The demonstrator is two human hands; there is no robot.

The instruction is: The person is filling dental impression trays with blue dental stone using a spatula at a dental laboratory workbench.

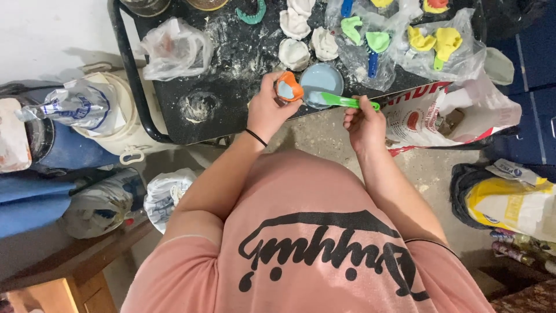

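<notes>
My left hand (265, 110) grips a small orange tray (288, 87) holding pale blue paste, at the front edge of a black work table (191, 75). My right hand (364, 120) holds a green spatula (341, 101) by its handle; the blade, smeared with the same paste, reaches toward the tray. Just behind the tray stands a round bowl (322, 79) of light blue mix. A black band circles my left wrist.
Several white plaster casts (294, 54) lie on the table, with plastic bags of green and yellow trays (431, 40) at the right and a crumpled bag (174, 49) at the left. Open sacks (440, 110) and a white bucket (110, 116) crowd the floor.
</notes>
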